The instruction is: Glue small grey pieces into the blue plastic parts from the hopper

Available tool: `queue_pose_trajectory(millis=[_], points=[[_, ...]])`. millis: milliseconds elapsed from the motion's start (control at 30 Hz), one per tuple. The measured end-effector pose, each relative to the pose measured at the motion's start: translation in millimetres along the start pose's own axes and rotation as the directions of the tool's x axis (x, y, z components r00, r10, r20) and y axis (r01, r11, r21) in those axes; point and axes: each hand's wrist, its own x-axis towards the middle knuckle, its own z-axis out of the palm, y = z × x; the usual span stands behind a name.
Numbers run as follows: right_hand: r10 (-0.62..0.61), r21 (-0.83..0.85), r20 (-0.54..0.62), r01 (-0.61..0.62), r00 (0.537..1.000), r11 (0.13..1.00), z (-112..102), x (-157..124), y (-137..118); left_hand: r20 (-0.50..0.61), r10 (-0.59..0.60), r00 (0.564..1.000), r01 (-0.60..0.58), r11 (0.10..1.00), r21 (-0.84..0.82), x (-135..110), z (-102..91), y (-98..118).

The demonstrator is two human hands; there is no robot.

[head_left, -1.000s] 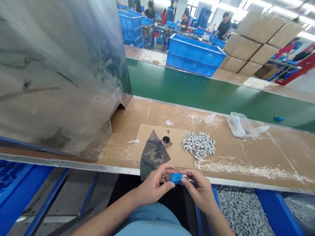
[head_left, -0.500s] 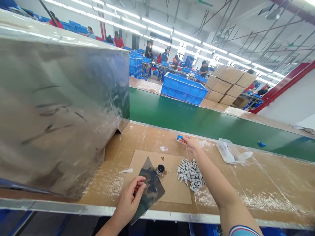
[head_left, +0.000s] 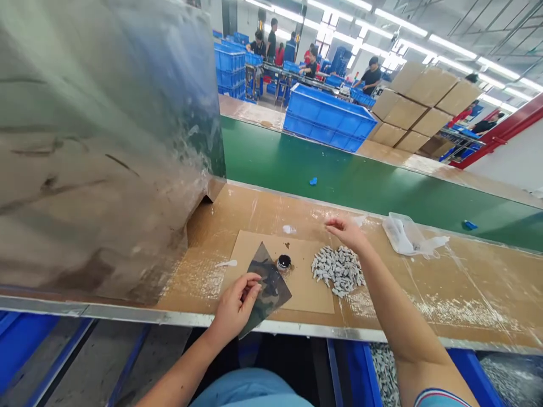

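My left hand (head_left: 237, 302) is closed, thumb and fingertips together, over the left side of a dark, stained flat sheet (head_left: 271, 288). What its fingers hold, if anything, is hidden. My right hand (head_left: 347, 233) reaches over the bench near the belt with loosely stretched fingers and nothing visible in them. Beyond it a small blue piece (head_left: 313, 181) lies on the green conveyor belt (head_left: 271, 155). A small round pot of black paste (head_left: 284, 262) stands by the sheet on a piece of cardboard (head_left: 314, 302). Below my right hand is a heap of small grey parts (head_left: 337, 270).
A large metal housing (head_left: 106, 152) blocks the left side. A clear plastic bag (head_left: 403, 234) lies at right on the bench, and another blue piece (head_left: 470, 225) on the belt. Blue crates (head_left: 326, 117) and stacked cartons (head_left: 419, 107) stand beyond. People work in the background.
My right hand has let go of the blue piece, which now lies on the green belt, and has drawn back from it. My left hand stays at the sheet. The view has tilted down.
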Motion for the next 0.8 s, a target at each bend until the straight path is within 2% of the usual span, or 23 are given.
queue_pose_trajectory(millis=[100, 200, 300, 400, 600, 700, 800], points=[[-0.089, -0.162, 0.146, 0.113, 0.985, 0.98, -4, -45, -8, 0.01, -0.014, 1.0, 0.014, 1.0, -0.002, 1, -0.1, 2], [-0.172, -0.275, 0.267, 0.246, 0.948, 0.929, 3, -79, -15, 0.003, -0.009, 1.0, 0.009, 1.0, 0.01, 0, -0.1, 2], [-0.215, -0.36, 0.33, 0.333, 0.919, 0.872, 15, -97, -15, 0.001, 0.003, 1.0, -0.003, 1.0, 0.014, -1, 0.4, 1], [-0.235, -0.415, 0.343, 0.371, 0.91, 0.831, 25, -103, -11, 0.002, 0.014, 1.0, -0.014, 1.0, 0.015, -2, 1.1, 0], [-0.292, -0.358, 0.267, 0.376, 0.918, 0.855, 30, -107, -6, 0.0, 0.044, 0.999, -0.044, 0.999, 0.019, -4, 1.4, 1], [-0.311, -0.267, 0.149, 0.341, 0.939, 0.901, 27, -110, -4, 0.0, 0.051, 0.999, -0.051, 0.999, 0.019, -3, 0.5, 2], [-0.276, -0.137, -0.018, 0.271, 0.961, 0.953, 24, -116, -2, 0.003, 0.053, 0.999, -0.053, 0.999, 0.009, -3, -0.4, 2]])
